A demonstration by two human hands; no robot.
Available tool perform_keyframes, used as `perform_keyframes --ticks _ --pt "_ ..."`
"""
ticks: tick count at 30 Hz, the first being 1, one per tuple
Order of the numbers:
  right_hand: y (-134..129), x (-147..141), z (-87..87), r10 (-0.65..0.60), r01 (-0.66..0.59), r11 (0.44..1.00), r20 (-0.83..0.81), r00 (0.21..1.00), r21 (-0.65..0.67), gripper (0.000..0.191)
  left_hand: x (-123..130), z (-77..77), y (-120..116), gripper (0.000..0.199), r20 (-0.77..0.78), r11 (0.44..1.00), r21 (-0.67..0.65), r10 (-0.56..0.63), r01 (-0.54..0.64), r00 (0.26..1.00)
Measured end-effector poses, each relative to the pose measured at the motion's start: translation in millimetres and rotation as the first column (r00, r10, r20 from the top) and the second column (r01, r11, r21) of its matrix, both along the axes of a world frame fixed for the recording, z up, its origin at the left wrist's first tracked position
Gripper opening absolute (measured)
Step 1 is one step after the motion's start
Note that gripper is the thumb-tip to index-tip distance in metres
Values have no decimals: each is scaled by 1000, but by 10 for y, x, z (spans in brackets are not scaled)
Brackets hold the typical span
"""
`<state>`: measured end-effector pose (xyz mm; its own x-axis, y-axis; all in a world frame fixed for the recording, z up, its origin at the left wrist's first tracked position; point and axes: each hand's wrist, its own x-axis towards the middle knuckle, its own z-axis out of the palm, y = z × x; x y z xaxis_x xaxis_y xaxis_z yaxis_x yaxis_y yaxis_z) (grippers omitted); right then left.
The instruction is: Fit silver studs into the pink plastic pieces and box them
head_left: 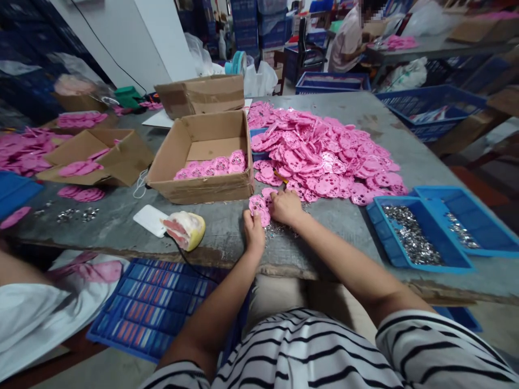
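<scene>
My left hand (253,233) is closed on a flat pink piece with small cut-out holes (258,207), thumb on top, just above the table's near part. Close beside it is my right hand (287,207), fingers bent and pressed together at the far right edge of that piece; whatever they hold is hidden. Small metal bits (275,229) lie scattered on the table below both hands. Beyond the right hand rises a large heap of similar pink pieces (316,146). An open cardboard box (203,190) with a row of pink pieces (214,166) stands to the left of the heap.
Blue trays of metal bits (413,232) sit at the right. A cut fruit (187,229) and a white phone-like slab (149,220) lie on the left. Another cardboard box (117,167) is further left. A crate (150,302) stands below the edge. Other people sit nearby.
</scene>
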<state>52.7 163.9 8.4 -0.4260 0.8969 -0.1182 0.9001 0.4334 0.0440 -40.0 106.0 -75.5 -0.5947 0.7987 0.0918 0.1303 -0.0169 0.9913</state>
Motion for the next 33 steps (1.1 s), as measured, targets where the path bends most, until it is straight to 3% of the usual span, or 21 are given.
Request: perform_keyframes --ticks 14,22,33 --pt "126 -21 113 -55 47 988 -52 997 -150 35 40 134 -82 19 -47 993 -120 -18 12 999" --pt "247 -36 83 -91 69 967 -81 993 -244 33 44 73 -89 14 -50 988 -155 -25 17 998" --pt "209 -50 139 11 -11 980 -4 1000 -199 36 65 87 -77 15 -24 988 -146 -49 44 999"
